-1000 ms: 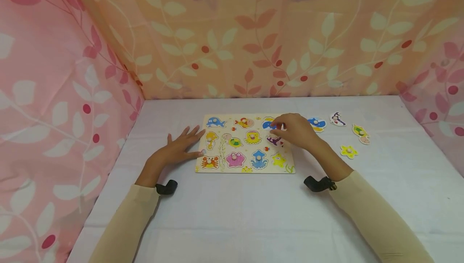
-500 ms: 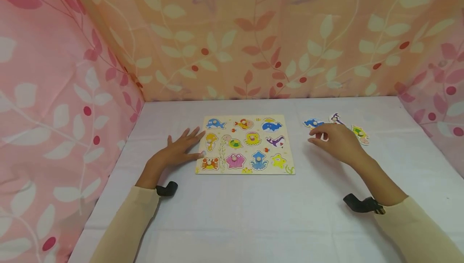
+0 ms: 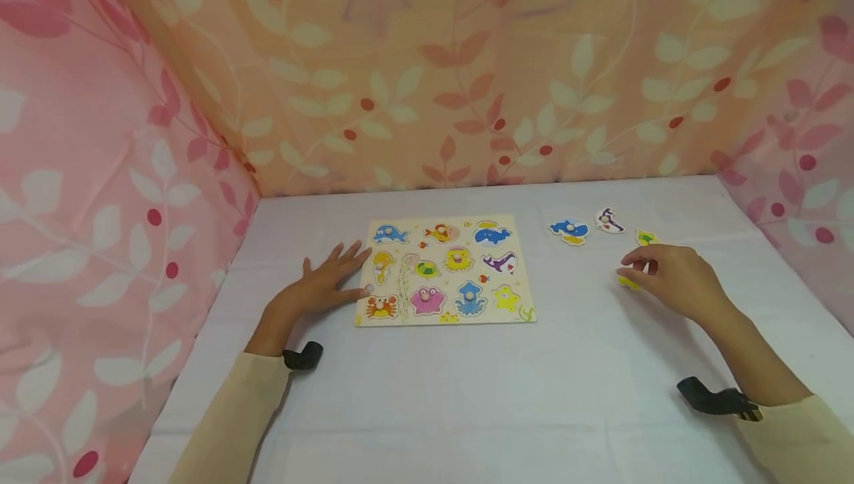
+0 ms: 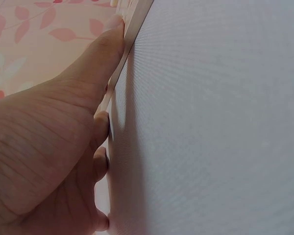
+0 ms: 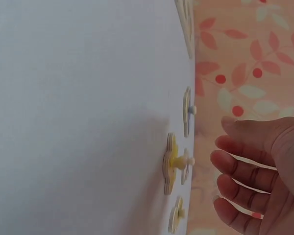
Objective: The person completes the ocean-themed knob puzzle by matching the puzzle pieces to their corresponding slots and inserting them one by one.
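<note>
Yellow star piece (image 3: 629,284) lies on the table (image 3: 467,395) below the right hand (image 3: 677,280), mostly hidden from the head camera; the right wrist view gives only its edge and knob. Right hand: fingers loosely bent, gripping nothing. Green-and-yellow piece (image 3: 646,237): just beyond that hand, partly covered. Puzzle board (image 3: 523,284): between the hands. Left hand (image 3: 327,282): fingers spread, thumb on the board's edge. Both sleeves (image 3: 230,410) cut off by the frame.

No readable text, labels, brands or numbers
</note>
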{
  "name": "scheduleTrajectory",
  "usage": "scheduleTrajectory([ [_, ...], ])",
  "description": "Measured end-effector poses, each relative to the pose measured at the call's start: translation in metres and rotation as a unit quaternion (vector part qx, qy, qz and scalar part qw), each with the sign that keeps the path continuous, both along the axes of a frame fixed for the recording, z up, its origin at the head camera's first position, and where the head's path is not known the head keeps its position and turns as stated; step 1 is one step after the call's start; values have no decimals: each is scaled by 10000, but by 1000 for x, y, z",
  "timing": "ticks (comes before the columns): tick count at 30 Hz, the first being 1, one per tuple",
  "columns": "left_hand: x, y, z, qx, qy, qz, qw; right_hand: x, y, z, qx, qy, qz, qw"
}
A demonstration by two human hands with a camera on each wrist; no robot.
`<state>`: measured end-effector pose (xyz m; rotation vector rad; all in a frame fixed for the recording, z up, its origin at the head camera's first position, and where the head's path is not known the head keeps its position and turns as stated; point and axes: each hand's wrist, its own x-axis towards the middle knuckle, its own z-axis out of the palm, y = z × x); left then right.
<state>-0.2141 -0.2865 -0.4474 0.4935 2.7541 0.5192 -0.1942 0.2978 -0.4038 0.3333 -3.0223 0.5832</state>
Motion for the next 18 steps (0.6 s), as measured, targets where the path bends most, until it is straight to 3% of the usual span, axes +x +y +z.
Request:
scheduleTrajectory([
  [11, 0, 1, 0, 0, 24, 25, 10000, 8, 37, -12, 83, -261, -230, 9994],
  [18, 0, 1, 0, -17, -64, 86, 9999, 3, 37, -18, 44, -441, -264, 9987],
])
